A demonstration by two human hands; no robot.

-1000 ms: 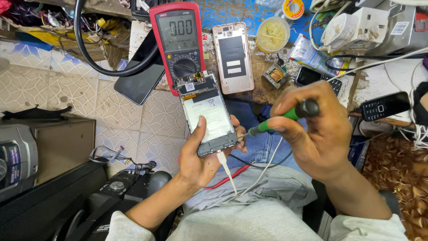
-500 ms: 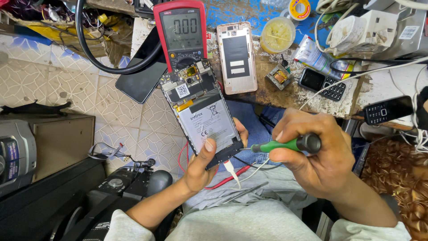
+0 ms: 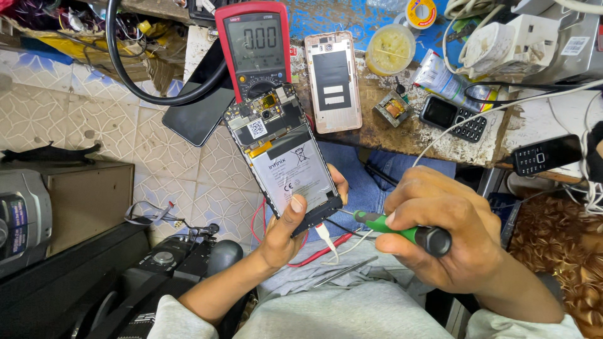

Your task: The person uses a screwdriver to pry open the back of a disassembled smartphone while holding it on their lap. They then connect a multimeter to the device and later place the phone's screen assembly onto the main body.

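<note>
An opened smartphone (image 3: 284, 158) with its back cover off is held up over the person's lap, just in front of the workbench edge (image 3: 440, 147), its exposed white battery (image 3: 292, 171) and circuit board facing upward. The left hand (image 3: 290, 231) is closed around the phone's lower end, thumb pressed on the battery face and fingers wrapped behind the right edge. A white cable plug (image 3: 323, 233) sits in the port at the phone's bottom end, with red and white leads trailing down across the grey clothing. The right hand (image 3: 440, 235) is clenched on a green-handled screwdriver (image 3: 402, 231) with a black cap; the tool lies roughly level, its tip end pointing toward the phone's lower corner, close to it, though contact cannot be confirmed. The two hands are near each other but not touching. A pair of metal tweezers (image 3: 345, 272) rests on the lap below. Behind the phone, a red digital multimeter (image 3: 254, 47) stands at the bench edge with its display lit. Beside it lies a gold phone back cover (image 3: 331, 81), then a round tub of yellowish paste (image 3: 391, 49), a small transformer (image 3: 394, 108) and a black keypad phone (image 3: 452, 118). A second keypad phone (image 3: 545, 154) lies further right. A thick black cable (image 3: 135, 81) loops over the tiled floor at left.
</note>
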